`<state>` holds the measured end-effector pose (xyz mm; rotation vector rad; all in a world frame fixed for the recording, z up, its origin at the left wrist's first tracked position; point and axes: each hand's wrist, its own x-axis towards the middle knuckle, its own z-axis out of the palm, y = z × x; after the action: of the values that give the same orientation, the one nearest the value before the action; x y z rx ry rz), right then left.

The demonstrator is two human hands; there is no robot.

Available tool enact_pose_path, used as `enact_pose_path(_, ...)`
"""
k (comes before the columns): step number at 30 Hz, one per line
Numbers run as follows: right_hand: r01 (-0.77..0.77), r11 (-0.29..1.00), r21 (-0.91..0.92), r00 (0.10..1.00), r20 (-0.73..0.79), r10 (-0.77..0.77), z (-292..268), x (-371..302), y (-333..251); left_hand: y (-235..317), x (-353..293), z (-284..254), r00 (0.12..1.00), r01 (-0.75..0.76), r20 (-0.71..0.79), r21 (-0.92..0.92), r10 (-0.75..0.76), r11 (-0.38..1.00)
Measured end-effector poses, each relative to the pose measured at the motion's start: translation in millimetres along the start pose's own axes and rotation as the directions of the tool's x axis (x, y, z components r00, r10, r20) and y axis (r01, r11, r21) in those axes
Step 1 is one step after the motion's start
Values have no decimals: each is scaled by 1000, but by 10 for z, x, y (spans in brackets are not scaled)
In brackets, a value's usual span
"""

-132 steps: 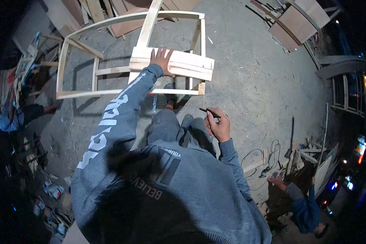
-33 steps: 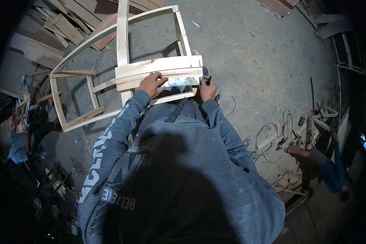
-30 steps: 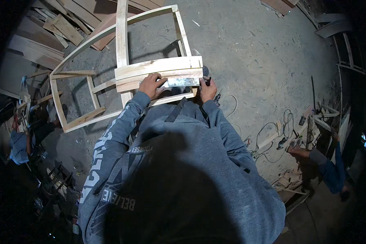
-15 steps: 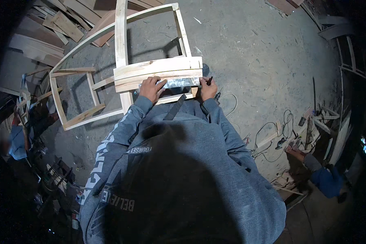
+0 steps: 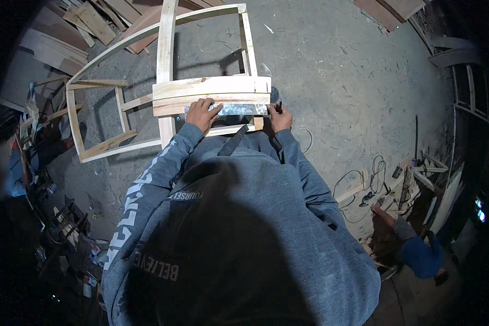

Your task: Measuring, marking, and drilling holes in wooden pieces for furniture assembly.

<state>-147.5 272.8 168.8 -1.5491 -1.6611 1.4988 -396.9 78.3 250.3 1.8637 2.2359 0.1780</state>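
Observation:
Two pale wooden boards lie side by side across a curved wooden frame in front of me. Along their near edge sits a shiny metal strip, straight and flat. My left hand grips the strip's left part, fingertips on the near board and thumb on the metal. At the strip's right end, my right hand is closed around a short dark pen-like stick that points up. Its fingers are beside the strip's end; whether they touch it I cannot tell.
Stacked planks lie at the far left. One person in blue is at the left; another in a blue shirt sits at the lower right beside wood scraps and a looping cable. Shavings litter the concrete floor.
The view has shifted slightly. Both hands stay at the metal strip, the left on it and the right at its end with the dark stick. The person at lower right appears a little further left.

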Motion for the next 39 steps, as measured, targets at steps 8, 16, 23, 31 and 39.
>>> enact_pose_path(8,68,989,-132,995,88,-57,-109,32,-211,-4,-32,16,999,31,27,-36,-31,999)
enact_pose_path(16,204,932,-298,978,26,-206,-313,287,-249,-18,-26,43,1000,22,-3,-22,-23,999)
enact_pose_path(23,122,993,3,993,9,-122,-464,465,-699,-43,-21,72,1000,2,6,12,-2,1000)
enact_pose_path(31,295,906,-302,955,101,-278,-302,-62,-297,-31,-9,23,1000,-15,19,-4,15,1000)
enact_pose_path(39,74,997,-35,997,-16,-75,-24,-153,-36,-33,-1,-18,999,-9,43,-15,10,1000)
